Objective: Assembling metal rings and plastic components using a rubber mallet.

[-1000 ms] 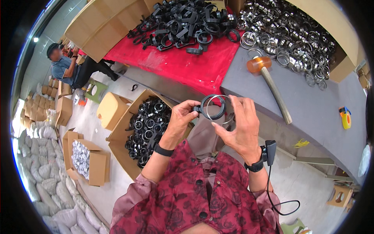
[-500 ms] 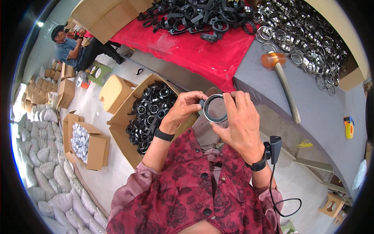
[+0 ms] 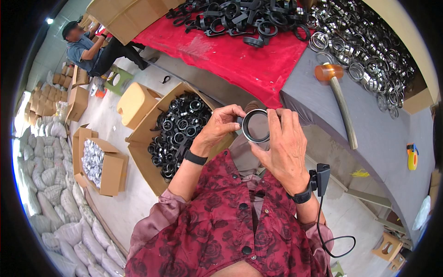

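Between my two hands, above my lap, is a black ring with a bright metal rim. My left hand pinches a small black tab on the ring's left side with thumb and fingertips. On the opposite side my right hand grips the ring, fingers over its upper right edge and thumb beneath. The ring's open face is tilted toward me. To the left below stands a cardboard box filled with black rings, many with metal rims. A wooden-handled mallet with an amber head lies on the grey tabletop.
Black ring clamps are heaped on a red cloth; metal rings pile up at far right. A yellow tape roll lies on the table. A yellow stool, another carton, stacked sacks and a seated person are left.
The ring stays in both hands at nearly the same place. The view has shifted slightly, so the table and mallet appear a little further right.
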Demonstrator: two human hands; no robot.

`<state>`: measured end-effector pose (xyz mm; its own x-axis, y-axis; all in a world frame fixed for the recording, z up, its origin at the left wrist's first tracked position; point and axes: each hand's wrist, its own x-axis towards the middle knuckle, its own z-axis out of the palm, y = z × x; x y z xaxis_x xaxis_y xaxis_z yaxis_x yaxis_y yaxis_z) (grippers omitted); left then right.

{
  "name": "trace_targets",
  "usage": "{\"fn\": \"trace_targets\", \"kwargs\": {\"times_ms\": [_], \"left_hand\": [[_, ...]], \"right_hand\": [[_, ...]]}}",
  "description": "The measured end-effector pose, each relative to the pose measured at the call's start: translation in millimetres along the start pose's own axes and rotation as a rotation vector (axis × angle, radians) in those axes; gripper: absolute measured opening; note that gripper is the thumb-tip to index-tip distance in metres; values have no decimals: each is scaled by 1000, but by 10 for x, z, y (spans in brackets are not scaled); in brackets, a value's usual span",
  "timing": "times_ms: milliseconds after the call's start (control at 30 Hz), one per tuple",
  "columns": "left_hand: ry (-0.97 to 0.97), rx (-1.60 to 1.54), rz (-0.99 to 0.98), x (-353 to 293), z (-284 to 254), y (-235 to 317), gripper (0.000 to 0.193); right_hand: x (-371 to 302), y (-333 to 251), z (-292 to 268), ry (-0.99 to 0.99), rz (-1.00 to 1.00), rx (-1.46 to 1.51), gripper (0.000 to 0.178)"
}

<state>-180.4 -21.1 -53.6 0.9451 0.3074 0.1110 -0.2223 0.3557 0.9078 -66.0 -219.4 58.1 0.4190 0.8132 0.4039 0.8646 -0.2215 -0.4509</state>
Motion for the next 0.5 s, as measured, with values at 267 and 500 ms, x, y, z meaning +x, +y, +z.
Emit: {"fn": "trace_targets", "kwargs": {"times_ms": [267, 500], "left_hand": [[6, -8, 13, 9, 29, 27, 34], [6, 12, 10, 6, 2, 2, 39]], "right_hand": [[-19, 14, 25, 10, 9, 28, 74], [-45, 36, 62, -31, 50, 64, 75]]}}
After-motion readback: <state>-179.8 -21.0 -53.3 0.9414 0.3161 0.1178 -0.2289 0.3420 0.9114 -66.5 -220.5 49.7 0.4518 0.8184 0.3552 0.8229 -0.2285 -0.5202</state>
